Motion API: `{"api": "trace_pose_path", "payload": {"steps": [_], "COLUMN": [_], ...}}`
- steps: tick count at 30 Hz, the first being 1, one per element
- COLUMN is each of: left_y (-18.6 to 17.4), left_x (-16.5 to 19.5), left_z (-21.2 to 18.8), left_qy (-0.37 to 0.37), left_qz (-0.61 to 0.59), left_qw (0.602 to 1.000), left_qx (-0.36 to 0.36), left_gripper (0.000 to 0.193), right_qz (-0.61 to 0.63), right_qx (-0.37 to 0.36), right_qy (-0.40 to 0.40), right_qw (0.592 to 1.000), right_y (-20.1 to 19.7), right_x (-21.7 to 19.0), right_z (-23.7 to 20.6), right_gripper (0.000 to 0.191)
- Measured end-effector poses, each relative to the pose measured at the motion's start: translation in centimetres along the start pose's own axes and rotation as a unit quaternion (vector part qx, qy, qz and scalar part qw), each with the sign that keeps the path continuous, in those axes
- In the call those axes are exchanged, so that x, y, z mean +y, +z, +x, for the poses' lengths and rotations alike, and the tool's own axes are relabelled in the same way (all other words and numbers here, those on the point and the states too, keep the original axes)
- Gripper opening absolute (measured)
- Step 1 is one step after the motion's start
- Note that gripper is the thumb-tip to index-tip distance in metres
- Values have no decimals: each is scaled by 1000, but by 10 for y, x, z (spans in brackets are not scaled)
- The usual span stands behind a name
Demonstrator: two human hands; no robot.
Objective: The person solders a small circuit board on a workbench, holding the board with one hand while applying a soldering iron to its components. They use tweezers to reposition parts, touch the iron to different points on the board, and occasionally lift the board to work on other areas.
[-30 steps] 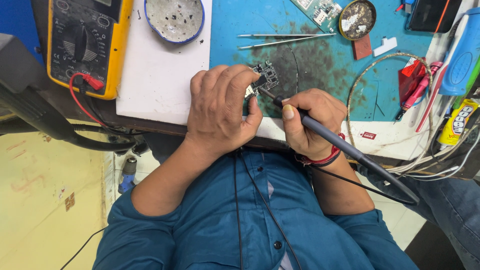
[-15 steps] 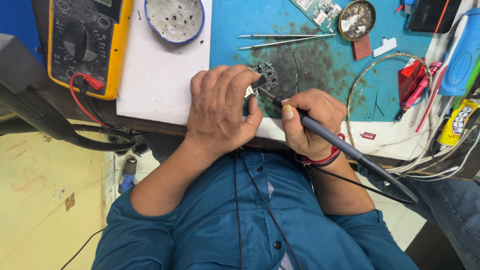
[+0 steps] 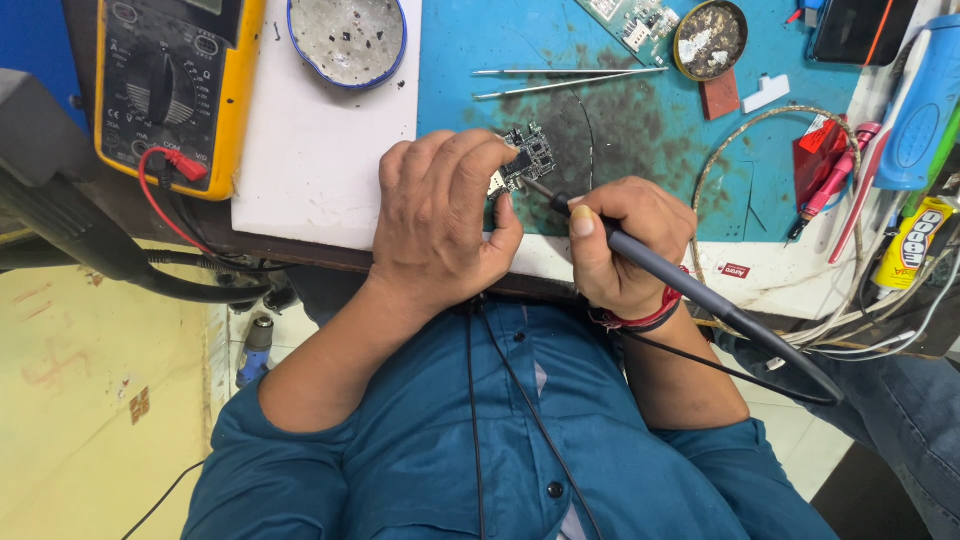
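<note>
A person in a blue shirt bends over a cluttered counter (image 3: 320, 150), seen from above. The left hand (image 3: 440, 225) lies palm down, fingers curled, pinching a small dark circuit board (image 3: 528, 158) between thumb and fingertips at the edge of a blue, scorched work mat (image 3: 620, 120). The right hand (image 3: 625, 245), just right of the board, is closed around a grey soldering iron (image 3: 690, 295) in a pen grip, thumb on top, wrist bent; the iron's tip meets the board's lower right corner and its cable trails away behind the wrist. Beyond the board lie two thin metal tweezers (image 3: 565, 80). Far left of the board sits a yellow multimeter (image 3: 170, 80) with a red lead, and between them a round blue-rimmed dish (image 3: 345, 38) on a white slab
</note>
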State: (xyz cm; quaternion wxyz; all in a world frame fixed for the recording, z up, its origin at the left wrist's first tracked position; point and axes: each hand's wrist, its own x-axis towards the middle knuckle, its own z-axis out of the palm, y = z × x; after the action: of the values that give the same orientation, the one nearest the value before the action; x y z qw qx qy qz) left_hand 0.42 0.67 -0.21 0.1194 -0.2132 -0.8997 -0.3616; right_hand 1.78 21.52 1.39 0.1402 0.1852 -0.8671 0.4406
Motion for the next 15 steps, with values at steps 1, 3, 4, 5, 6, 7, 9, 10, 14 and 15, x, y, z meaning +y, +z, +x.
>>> {"api": "trace_pose_path", "payload": {"steps": [1,3,4,5,6,7,9,10,14,15], "left_y": [0,0,0,0,0,0,0,0,1,1], "left_x": [0,0,0,0,0,0,0,0,0,0], "left_z": [0,0,0,0,0,0,0,0,-1,-1], "left_qy": [0,0,1,2,3,3,3,4,5,5], "left_qz": [0,-1,-1,-1,-2,-2,-1,0,2,2], "left_qw": [1000,1000,1000,1000,1000,1000,1000,1000,1000,1000], "left_qx": [-1,-3,-2,-2,-1,-2,-4,-4,-3,-3], "left_gripper": [50,51,51,51,51,51,51,51,51,51], "right_qz": [-1,-4,-4,-5,-5,-5,-6,-6,-7,-7], "right_qx": [2,6,6,7,7,7,7,5,4,4], "right_qy": [3,8,8,9,10,10,9,8,5,5], "right_qw": [1000,1000,1000,1000,1000,1000,1000,1000,1000,1000], "right_y": [0,1,1,1,1,1,0,0,0,0], "right_x": [0,0,0,0,0,-1,-1,-1,-1,-1], "right_z": [0,0,-1,-1,-1,-1,-1,-1,0,0], "right_gripper": [12,11,11,11,11,11,11,11,11,11]}}
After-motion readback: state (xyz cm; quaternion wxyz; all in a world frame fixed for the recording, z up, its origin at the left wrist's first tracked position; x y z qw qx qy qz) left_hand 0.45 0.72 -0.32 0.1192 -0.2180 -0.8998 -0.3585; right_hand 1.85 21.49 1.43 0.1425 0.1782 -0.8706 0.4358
